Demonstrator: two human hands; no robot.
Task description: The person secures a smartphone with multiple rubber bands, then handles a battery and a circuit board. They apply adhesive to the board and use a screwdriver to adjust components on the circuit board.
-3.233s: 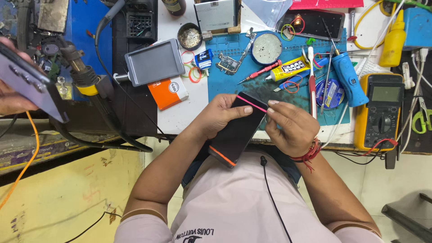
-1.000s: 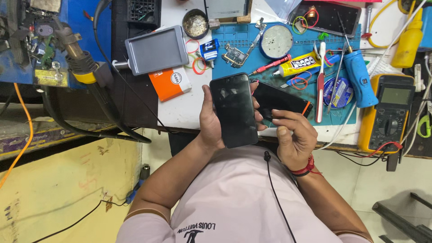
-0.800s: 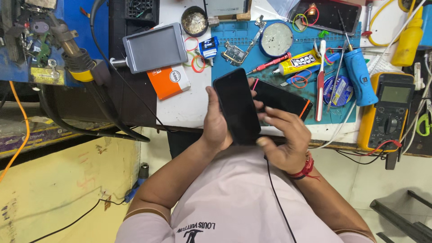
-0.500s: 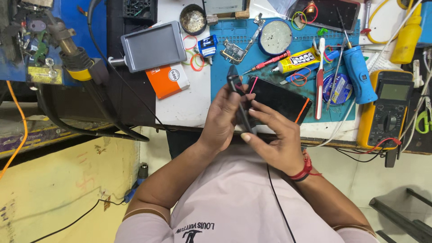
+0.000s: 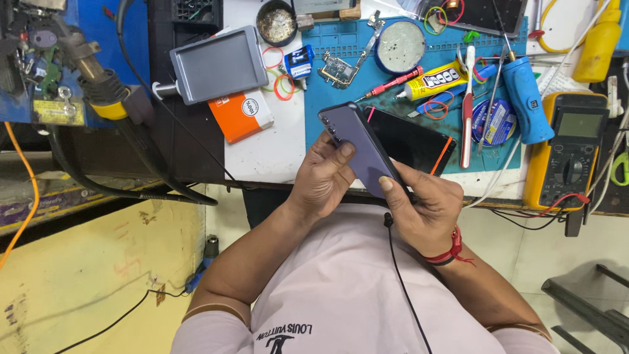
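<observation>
Both my hands hold a slim grey-purple phone [image 5: 359, 147] tilted over the table's front edge, its back up and camera lenses at the far end. My left hand [image 5: 324, 176] grips its left side, thumb on the back. My right hand [image 5: 427, 204], a red thread at the wrist, holds the near end with a finger on the back. Just beyond, a black phone with an orange edge [image 5: 413, 139] lies flat on the blue work mat [image 5: 327, 98].
A grey tray [image 5: 219, 64] and an orange box [image 5: 242, 115] lie at the left. A yellow multimeter [image 5: 569, 154], a blue screwdriver [image 5: 524, 98], a glue tube [image 5: 432, 82] and a round tin [image 5: 400, 46] crowd the mat. A hot-air handle [image 5: 98, 85] sits at the far left.
The phone was in my left hand with its dark face up. It has been turned over edge-on, and now both hands hold it with the grey-purple back showing.
</observation>
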